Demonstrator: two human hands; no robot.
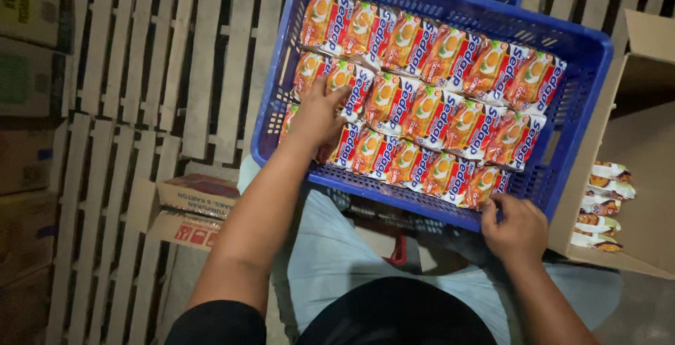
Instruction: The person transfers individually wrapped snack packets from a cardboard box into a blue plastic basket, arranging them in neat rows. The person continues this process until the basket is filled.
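Head view is showing a blue crate (592,71) holding rows of orange noodle packets (429,106), probably light, crinkly and crushable. Left hand (318,112) is pressing flat on them, fingers apart; right hand (515,227) is gripping the crate's near rim.

Warehouse/stockroom: wooden pallets (140,71) on floor, stacked cardboard cartons (28,57), blue plastic crate (562,92) w/ packed snack packets (429,92).
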